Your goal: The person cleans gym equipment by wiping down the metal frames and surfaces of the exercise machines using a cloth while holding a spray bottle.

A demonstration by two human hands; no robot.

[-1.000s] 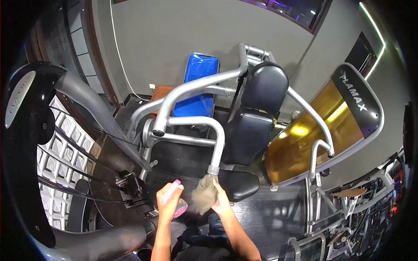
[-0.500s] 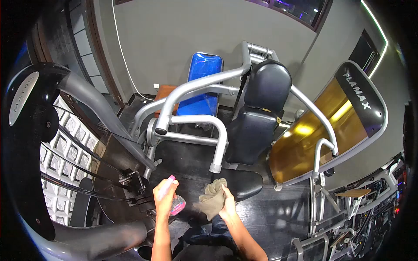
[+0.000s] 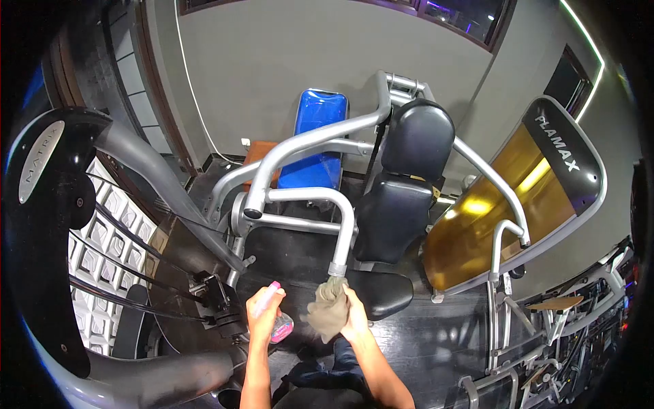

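My left hand [image 3: 261, 315] is closed around the neck of a spray bottle [image 3: 282, 328] with a pink nozzle and a pink label. In my right hand [image 3: 355, 315] is a crumpled grey-brown cloth [image 3: 328, 311], its loose part hanging to the left. The cloth's top meets the lower end of a bent silver handle [image 3: 346, 232] on the exercise machine; whether it wraps the tube, I cannot tell. Just beyond my right hand lies the machine's black padded seat [image 3: 385, 294].
A black backrest [image 3: 417, 140] rises behind the seat. The gold weight-stack cover [image 3: 487, 211] stands to the right, a dark Matrix machine [image 3: 51, 225] to the left. By the wall is a blue padded bench [image 3: 320, 123]. More gym equipment [image 3: 545, 334] fills the lower right.
My right hand has brought the cloth up to the lower end of the silver handle. The spray bottle in my left hand has shifted slightly right. The view has tilted a little.
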